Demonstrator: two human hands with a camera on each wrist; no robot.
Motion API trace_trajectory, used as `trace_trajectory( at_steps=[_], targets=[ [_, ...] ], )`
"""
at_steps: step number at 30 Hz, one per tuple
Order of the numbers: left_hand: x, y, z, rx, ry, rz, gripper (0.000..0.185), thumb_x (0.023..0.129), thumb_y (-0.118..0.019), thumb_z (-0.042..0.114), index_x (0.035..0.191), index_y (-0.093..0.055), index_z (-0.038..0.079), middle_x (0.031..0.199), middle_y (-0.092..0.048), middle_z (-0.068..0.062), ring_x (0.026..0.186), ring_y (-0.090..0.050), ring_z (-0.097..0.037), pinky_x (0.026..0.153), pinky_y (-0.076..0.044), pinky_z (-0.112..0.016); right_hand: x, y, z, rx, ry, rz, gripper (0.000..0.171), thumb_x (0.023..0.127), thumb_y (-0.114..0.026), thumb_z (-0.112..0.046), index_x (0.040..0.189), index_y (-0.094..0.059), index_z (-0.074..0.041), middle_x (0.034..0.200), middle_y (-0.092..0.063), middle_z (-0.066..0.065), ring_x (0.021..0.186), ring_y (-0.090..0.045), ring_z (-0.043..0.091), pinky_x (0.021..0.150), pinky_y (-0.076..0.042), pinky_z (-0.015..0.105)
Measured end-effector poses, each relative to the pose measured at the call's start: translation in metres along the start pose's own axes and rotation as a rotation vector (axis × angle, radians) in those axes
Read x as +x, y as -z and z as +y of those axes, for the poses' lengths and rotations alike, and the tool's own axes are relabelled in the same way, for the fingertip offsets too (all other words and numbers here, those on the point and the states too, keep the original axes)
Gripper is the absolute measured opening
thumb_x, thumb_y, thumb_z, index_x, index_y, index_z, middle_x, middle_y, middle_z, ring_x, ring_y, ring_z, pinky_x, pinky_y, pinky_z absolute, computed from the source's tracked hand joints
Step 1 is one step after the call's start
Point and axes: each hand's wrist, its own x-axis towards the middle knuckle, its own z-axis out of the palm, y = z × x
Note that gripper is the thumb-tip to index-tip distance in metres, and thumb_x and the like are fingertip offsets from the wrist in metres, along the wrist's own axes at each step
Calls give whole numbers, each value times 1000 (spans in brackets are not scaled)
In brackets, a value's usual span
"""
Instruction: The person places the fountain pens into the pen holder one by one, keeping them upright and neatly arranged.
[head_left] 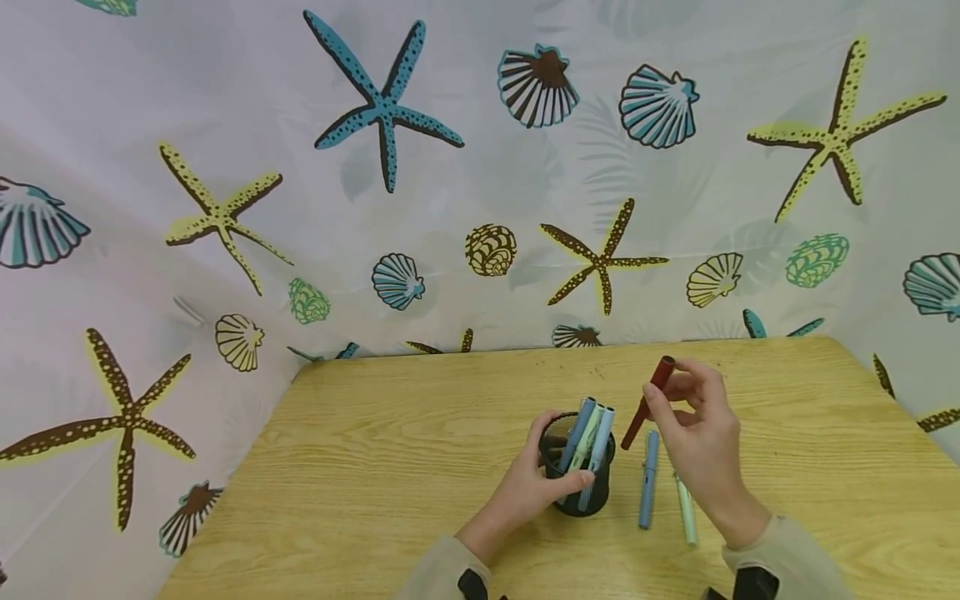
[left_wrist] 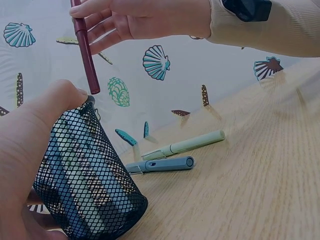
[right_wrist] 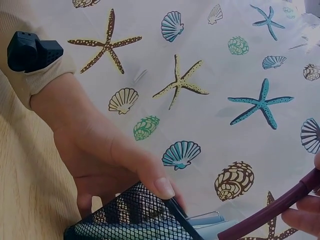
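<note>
My left hand [head_left: 525, 492] grips a black mesh pen cup [left_wrist: 100, 180], thumb at its near side and fingers behind it. Inside stand several pens, among them a blue pen [head_left: 577, 437], a pale green pen [head_left: 587, 438] and a light blue pen [head_left: 602, 440], leaning to the right. Between thumb and fingers, my right hand [head_left: 705, 437] pinches a dark red pen [head_left: 647, 406] on a slant. Its lower end points down just right of the cup's mouth in the head view, and close above the rim in the left wrist view.
Right of the cup, a blue pen [head_left: 648, 483] and a pale green pen [head_left: 686, 510] lie side by side on the wooden table [head_left: 375, 467]. A white cloth [head_left: 450, 192] printed with starfish and shells hangs behind the table and along its sides.
</note>
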Motion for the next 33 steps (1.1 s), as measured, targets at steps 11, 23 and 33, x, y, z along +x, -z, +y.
trace_trajectory(
  at_steps=[11,23,33],
  targets=[
    [-1,0,3,19,-5,6,73,81,-71,37,136,-24,47,124,-45,-2,104,-51,-21,77,-49,-38,-2,-13,0,29,-29,-31,45,83,-62,10,123,-45,2,93,-56,11,77,-60,10,61,-51,21],
    [-1,0,1,19,-5,7,73,81,-71,37,136,-23,47,125,-44,-2,104,-51,-21,78,-49,-39,-8,-20,-9,-2,-5,-77,43,77,-62,20,116,-47,12,85,-57,18,69,-58,12,54,-50,22],
    [-1,0,3,14,-11,3,73,81,-70,34,136,-24,48,125,-43,-1,103,-51,-21,76,-49,-37,-11,-21,-17,-159,-43,-100,40,76,-68,14,112,-52,10,84,-59,15,72,-57,15,57,-47,19]
  ],
)
